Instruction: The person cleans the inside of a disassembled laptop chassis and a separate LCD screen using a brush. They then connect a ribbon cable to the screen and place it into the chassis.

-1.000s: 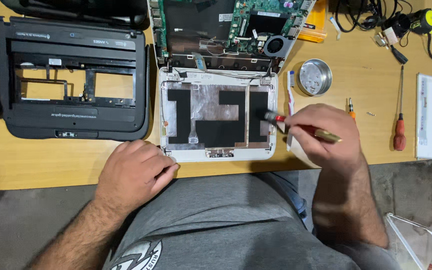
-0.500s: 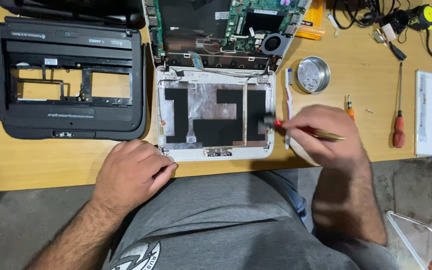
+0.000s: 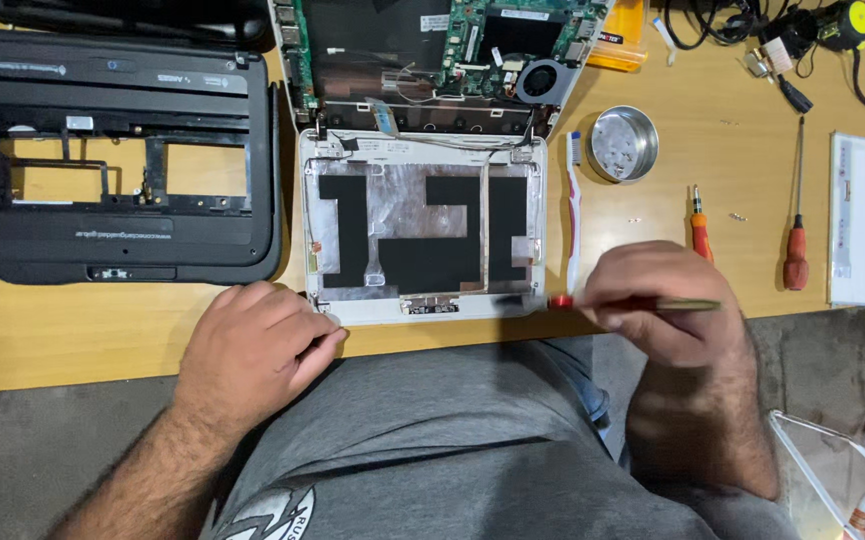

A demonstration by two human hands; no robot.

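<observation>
Pinched between thumb and fingers, the right hand [image 3: 665,300] holds a slim screwdriver [image 3: 633,302] with a red collar and brass-coloured handle, its tip laid level at the lower right corner of the white laptop lid shell [image 3: 423,225], which lies face-up at centre frame on the wooden table [image 3: 103,330]; the left hand [image 3: 253,350] rests loosely curled, holding nothing, its fingertips touching the lower left corner of the shell as a brace. Foil and black tape cover the shell's inner face; the hinged base with its green circuit board [image 3: 453,30] and fan [image 3: 541,80] lies above it at the top of the frame.

Judged step: working at a fastener or clip at the lower right corner; whether the tip is seated cannot be told. A next move would call for steady bracing and a squarely set tip.

A black bezel frame [image 3: 118,160] lies at upper left; a toothbrush [image 3: 574,210], a round metal tin [image 3: 623,143] and two red-handled screwdrivers [image 3: 796,255] lie at right.
</observation>
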